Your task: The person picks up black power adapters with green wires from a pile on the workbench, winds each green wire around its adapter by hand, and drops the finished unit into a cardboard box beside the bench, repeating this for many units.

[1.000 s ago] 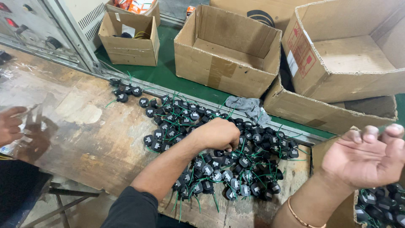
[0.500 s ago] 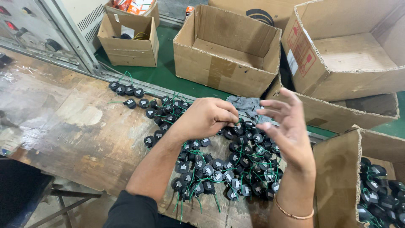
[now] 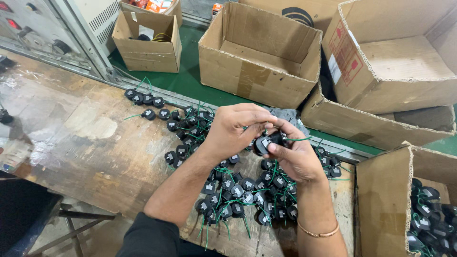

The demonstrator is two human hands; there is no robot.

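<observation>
Both hands meet above the middle of a worn wooden bench (image 3: 90, 143), working on one small black part with a green wire (image 3: 267, 141). The left hand (image 3: 235, 131) comes in from the lower left with its fingers curled over the top of the part, and its grip is pressed together on the part's near side. The right hand (image 3: 297, 154) rises from below, its thumb and forefinger pinching the same part from the right; a thin green lead sticks out past the fingers towards the right. A slim bangle (image 3: 318, 233) circles the right wrist.

The held part hangs just above a loose pile of like black parts with green wires (image 3: 243, 190), which spreads across the bench from the far left edge down to the near edge, under and around both wrists. A crumpled grey cloth (image 3: 288, 115) lies just behind the hands.

At the right edge stands an open cardboard box of the same black parts (image 3: 428, 214). Beyond the bench, on a green floor (image 3: 190, 81), sit more cardboard boxes: a small one at the left (image 3: 147, 45), a large empty one in the middle (image 3: 259, 54), and a bigger one at the right (image 3: 395, 59). A grey machine panel (image 3: 33, 28) fills the upper left corner
</observation>
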